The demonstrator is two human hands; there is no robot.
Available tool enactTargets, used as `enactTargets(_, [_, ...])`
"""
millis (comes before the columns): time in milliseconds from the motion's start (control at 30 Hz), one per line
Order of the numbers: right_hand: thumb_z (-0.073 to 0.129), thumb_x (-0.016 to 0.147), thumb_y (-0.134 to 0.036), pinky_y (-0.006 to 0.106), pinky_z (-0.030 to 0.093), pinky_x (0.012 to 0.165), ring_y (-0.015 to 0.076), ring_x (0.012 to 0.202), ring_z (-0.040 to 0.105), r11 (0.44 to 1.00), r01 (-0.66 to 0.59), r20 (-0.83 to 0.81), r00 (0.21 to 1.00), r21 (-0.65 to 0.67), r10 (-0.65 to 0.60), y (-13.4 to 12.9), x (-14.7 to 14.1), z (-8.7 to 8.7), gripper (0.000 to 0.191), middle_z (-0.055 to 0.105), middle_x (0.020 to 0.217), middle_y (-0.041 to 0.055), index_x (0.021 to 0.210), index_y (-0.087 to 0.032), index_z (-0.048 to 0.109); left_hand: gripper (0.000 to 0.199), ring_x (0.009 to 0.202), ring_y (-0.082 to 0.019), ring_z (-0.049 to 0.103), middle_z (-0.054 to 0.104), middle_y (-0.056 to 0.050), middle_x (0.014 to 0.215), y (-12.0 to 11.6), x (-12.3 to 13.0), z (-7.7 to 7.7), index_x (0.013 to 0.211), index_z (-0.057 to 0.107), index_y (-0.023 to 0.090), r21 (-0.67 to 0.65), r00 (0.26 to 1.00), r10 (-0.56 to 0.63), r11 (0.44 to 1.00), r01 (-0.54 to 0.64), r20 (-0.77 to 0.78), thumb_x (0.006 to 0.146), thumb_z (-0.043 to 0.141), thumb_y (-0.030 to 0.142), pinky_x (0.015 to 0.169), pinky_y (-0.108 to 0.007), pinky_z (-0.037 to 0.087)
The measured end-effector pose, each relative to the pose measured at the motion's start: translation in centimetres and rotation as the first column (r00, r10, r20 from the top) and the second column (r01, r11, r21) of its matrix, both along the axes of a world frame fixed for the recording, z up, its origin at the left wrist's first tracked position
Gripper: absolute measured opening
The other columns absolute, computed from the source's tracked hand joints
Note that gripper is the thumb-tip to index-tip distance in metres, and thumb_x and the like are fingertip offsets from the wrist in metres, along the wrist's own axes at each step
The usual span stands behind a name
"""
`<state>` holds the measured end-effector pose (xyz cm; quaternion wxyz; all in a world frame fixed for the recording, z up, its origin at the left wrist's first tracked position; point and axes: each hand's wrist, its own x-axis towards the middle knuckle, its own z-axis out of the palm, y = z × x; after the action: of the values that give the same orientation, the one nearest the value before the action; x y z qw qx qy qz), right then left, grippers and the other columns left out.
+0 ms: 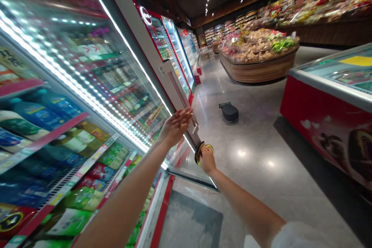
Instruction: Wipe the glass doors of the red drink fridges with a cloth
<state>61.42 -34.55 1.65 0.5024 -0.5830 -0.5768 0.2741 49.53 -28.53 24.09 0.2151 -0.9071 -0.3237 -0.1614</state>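
Observation:
A glass cooler door (136,69) with a pale frame stands swung open in front of me. My left hand (176,124) lies against the frame by the lower part of the long white door handle (177,89), its fingers stretched out. Lower down, my right hand (207,158) is closed around a yellow cloth with a dark edge (199,152), pressed to the door's outer edge. Part of the cloth is hidden by the fingers.
Left of me, cooler shelves (55,135) hold rows of drink bottles and cans. A dark rounded object (230,112) sits on the grey floor. A red chest freezer (314,120) stands at right, and a wooden produce stand (258,68) is farther back.

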Motion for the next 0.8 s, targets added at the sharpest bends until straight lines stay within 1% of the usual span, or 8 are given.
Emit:
enactTargets(100, [0.045, 0.083, -0.014, 0.036, 0.05, 0.089, 0.0241, 0.089, 0.064, 0.997, -0.004, -0.081, 0.997, 0.079, 0.01, 0.0, 0.9, 1.2, 0.03, 0.073, 0.087, 0.0089, 0.097, -0.017, 0.072, 0.057, 0.146, -0.011, 0.045, 0.051, -0.004, 0.156, -1.2, -0.4, 0.2, 0.15, 0.048, 0.023, -0.007, 0.995, -0.029, 1.0, 0.028, -0.091, 0.096, 0.031, 0.011, 0.122, -0.036, 0.039])
enactTargets(167, [0.041, 0.088, -0.019, 0.036, 0.048, 0.093, 0.0236, 0.095, 0.063, 0.988, 0.033, -0.154, 0.988, 0.152, -0.01, 0.6, 1.3, 3.2, 0.029, 0.072, 0.092, 0.0083, 0.094, -0.02, 0.069, 0.063, 0.149, -0.011, 0.039, 0.047, -0.005, 0.159, -2.2, -0.6, 0.3, 0.155, 0.04, 0.021, 0.002, 0.989, -0.019, 1.0, 0.019, -0.148, 0.095, 0.03, 0.007, 0.125, -0.036, 0.035])
enactTargets(233, [0.037, 0.092, -0.024, 0.038, 0.045, 0.097, 0.0241, 0.103, 0.06, 0.974, 0.078, -0.228, 0.973, 0.215, -0.027, 1.7, 1.7, 5.8, 0.03, 0.07, 0.102, 0.0098, 0.097, -0.02, 0.066, 0.065, 0.149, -0.012, 0.039, 0.044, -0.005, 0.16, -3.1, -0.8, 0.5, 0.159, 0.035, 0.022, 0.028, 0.984, 0.012, 1.0, -0.007, -0.18, 0.096, 0.032, 0.007, 0.125, -0.035, 0.034])
enactTargets(300, [0.037, 0.092, -0.028, 0.035, 0.046, 0.092, 0.0229, 0.096, 0.059, 0.961, 0.065, -0.281, 0.96, 0.268, 0.013, 3.4, 2.2, 8.6, 0.027, 0.069, 0.097, 0.0081, 0.09, -0.021, 0.063, 0.064, 0.149, -0.013, 0.04, 0.044, -0.006, 0.16, -4.1, -0.9, 0.7, 0.159, 0.035, 0.022, 0.069, 0.976, 0.037, 0.997, -0.022, -0.216, 0.096, 0.035, 0.009, 0.125, -0.035, 0.036])
enactTargets(433, [0.045, 0.081, -0.028, 0.026, 0.043, 0.071, 0.0152, 0.07, 0.051, 0.927, -0.111, -0.307, 0.924, 0.358, 0.23, 8.1, 2.5, 15.0, 0.017, 0.057, 0.068, -0.0018, 0.07, -0.021, 0.055, 0.06, 0.147, -0.016, 0.044, 0.05, -0.009, 0.156, -6.5, -1.2, 0.9, 0.153, 0.045, 0.017, 0.17, 0.949, 0.097, 0.984, -0.047, -0.3, 0.095, 0.037, 0.007, 0.123, -0.034, 0.038])
enactTargets(567, [0.044, 0.071, -0.027, 0.023, 0.037, 0.062, 0.0124, 0.065, 0.044, 0.886, -0.232, -0.335, 0.863, 0.403, 0.378, 11.2, 1.9, 20.2, 0.013, 0.05, 0.062, -0.0041, 0.064, -0.021, 0.052, 0.06, 0.147, -0.017, 0.043, 0.048, -0.008, 0.157, -9.3, -0.9, 1.4, 0.152, 0.046, 0.017, 0.299, 0.935, 0.233, 0.943, -0.149, -0.267, 0.093, 0.041, 0.008, 0.124, -0.034, 0.037])
enactTargets(667, [0.045, 0.065, -0.03, 0.024, 0.038, 0.06, 0.0133, 0.065, 0.044, 0.859, -0.303, -0.368, 0.807, 0.414, 0.462, 11.1, 1.3, 21.6, 0.012, 0.05, 0.06, -0.0042, 0.062, -0.021, 0.052, 0.058, 0.15, -0.019, 0.038, 0.045, -0.007, 0.159, -11.0, -0.3, 2.6, 0.155, 0.043, 0.018, 0.408, 0.923, 0.356, 0.872, -0.271, -0.148, 0.097, 0.042, 0.012, 0.124, -0.039, 0.04])
enactTargets(800, [0.047, 0.062, -0.033, 0.025, 0.044, 0.062, 0.0153, 0.067, 0.051, 0.786, -0.463, -0.373, 0.701, 0.411, 0.608, 9.3, 0.6, 20.8, 0.019, 0.057, 0.064, -0.0023, 0.067, -0.021, 0.06, 0.058, 0.153, -0.024, 0.031, 0.04, -0.008, 0.162, -12.6, 0.6, 5.3, 0.158, 0.037, 0.015, 0.481, 0.889, 0.457, 0.784, -0.392, -0.02, 0.1, 0.042, 0.018, 0.124, -0.045, 0.04])
